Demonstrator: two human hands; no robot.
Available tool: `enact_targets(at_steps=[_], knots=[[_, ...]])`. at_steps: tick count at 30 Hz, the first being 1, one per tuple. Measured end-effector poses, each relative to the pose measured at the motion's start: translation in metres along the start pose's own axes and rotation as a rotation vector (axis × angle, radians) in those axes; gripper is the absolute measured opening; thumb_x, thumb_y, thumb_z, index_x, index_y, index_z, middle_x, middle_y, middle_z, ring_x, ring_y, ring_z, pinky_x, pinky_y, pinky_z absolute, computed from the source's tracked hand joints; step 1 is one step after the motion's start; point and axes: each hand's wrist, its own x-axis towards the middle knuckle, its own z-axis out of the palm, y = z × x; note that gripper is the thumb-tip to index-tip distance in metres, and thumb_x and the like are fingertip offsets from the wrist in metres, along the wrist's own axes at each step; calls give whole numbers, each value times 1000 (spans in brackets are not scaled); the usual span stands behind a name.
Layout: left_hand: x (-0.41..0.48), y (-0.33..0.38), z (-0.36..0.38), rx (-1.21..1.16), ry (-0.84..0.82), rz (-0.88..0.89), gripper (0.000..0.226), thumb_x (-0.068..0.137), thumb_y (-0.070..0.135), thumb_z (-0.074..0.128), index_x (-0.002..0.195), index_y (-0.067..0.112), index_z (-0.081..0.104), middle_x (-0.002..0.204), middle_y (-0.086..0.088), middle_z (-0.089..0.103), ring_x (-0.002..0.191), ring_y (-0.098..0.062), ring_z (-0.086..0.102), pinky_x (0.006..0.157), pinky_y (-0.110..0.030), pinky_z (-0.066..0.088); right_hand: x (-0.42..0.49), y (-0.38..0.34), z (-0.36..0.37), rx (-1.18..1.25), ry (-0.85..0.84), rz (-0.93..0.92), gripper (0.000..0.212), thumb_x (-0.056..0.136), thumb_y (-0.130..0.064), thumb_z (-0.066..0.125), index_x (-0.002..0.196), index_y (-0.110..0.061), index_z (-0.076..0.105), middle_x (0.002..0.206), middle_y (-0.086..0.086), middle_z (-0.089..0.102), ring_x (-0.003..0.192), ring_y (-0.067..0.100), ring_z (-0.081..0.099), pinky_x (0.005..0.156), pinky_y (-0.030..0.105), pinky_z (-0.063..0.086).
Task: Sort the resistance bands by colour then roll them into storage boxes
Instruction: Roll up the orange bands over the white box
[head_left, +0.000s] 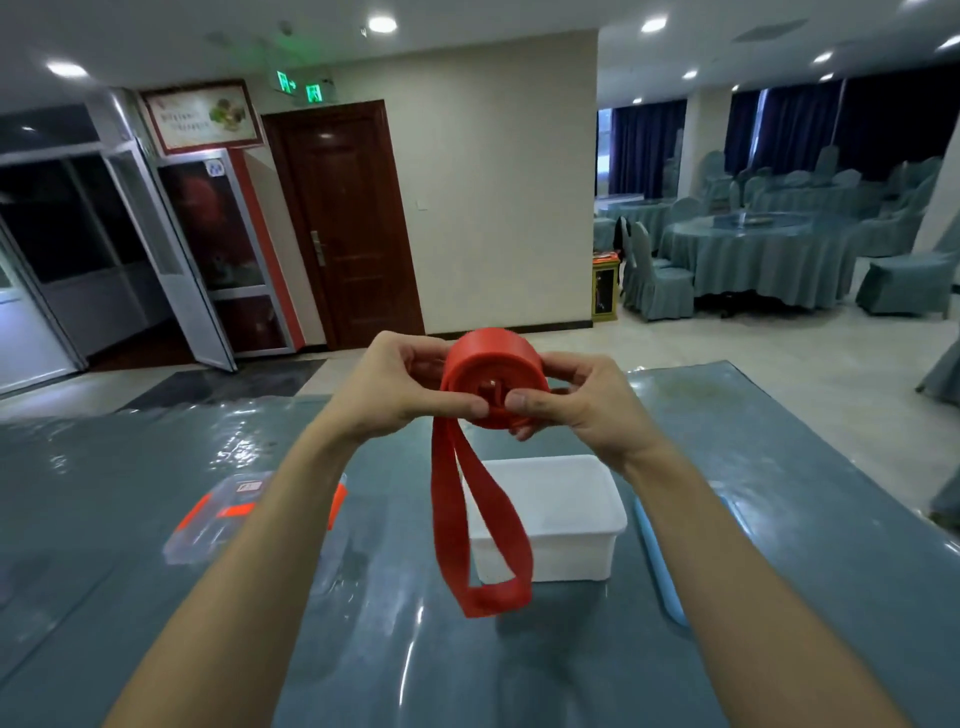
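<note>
I hold a red resistance band (488, 371) in the air above the table, most of it wound into a thick roll. My left hand (400, 384) grips the roll from the left and my right hand (576, 400) grips it from the right, thumbs pressing its near face. The unrolled tail hangs down as a long loop to just above the table. Behind the loop stands an open white storage box (571, 519). A light blue band (660, 561) lies flat on the table to the right, partly hidden by my right forearm.
A clear lid with orange clips (223, 514) lies left of the white box, partly under my left forearm. The table (104, 493) has a glossy teal cover. Beyond it are a tiled floor, a wooden door and covered banquet tables with chairs (753, 254).
</note>
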Motion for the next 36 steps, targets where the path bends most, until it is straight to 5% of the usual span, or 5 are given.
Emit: enact_targets(at_steps=[16,23,28,33,36], knots=[[22,5,28,648,-383,-99,59,54,60,97,91,17,82,83,-8,80,78,-30,75,80,-54,64,-24,22,-11,-545,-141,74,55,66,-55,99,111,-36,73,87,-19,77,57,15,74,50,23,54],[-6,-36,17,-57,-242,-175,61,65,14,100,121,7,79,111,-13,84,109,-30,81,97,-37,65,-36,35,-15,-70,134,6,50,69,-33,102,113,-20,82,92,6,82,60,33,75,54,34,59],[-23,-57,43,-144,-158,-146,54,69,16,103,119,9,82,111,-12,84,107,-29,82,94,-33,65,-53,68,-1,133,200,59,48,73,-36,97,112,-17,78,101,10,81,66,38,77,65,38,64],[-28,-56,42,86,-283,-200,38,71,14,103,105,17,86,97,-2,86,92,-20,84,85,-28,66,-76,93,3,104,1,220,58,75,-25,100,122,-13,68,113,6,78,87,42,81,73,47,68],[-26,-47,50,457,-384,-178,37,66,29,105,98,23,87,84,11,83,80,-7,81,83,-33,66,-81,88,10,-370,-23,278,71,54,-60,104,113,-41,68,106,-13,76,66,15,78,50,27,58]])
